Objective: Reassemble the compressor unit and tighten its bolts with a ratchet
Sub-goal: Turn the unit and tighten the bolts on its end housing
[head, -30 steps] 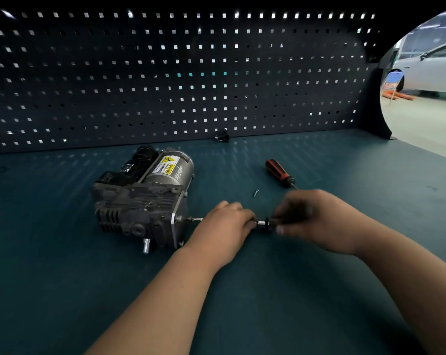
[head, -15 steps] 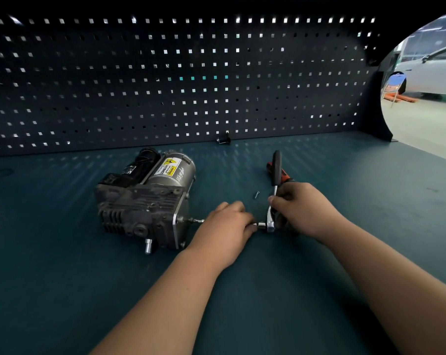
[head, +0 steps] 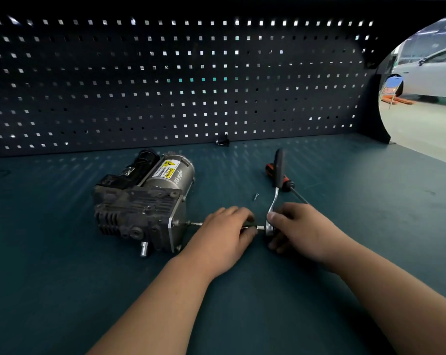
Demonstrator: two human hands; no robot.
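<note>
Ratchet [head: 275,194] handle upright, near screwdriver [head: 286,182] | right hand [head: 306,226] pinches head | left hand [head: 224,229] apparently grips extension [head: 195,223]

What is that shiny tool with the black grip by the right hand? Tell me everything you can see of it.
It is a ratchet: black grip, curved chrome-looking shank, round head low near the bench. The handle points away from the person, crossing an orange screwdriver in this view. The right hand grips the head. A short silver piece on the head joins a thin bar, held by the left hand, that runs to the compressor.
</note>
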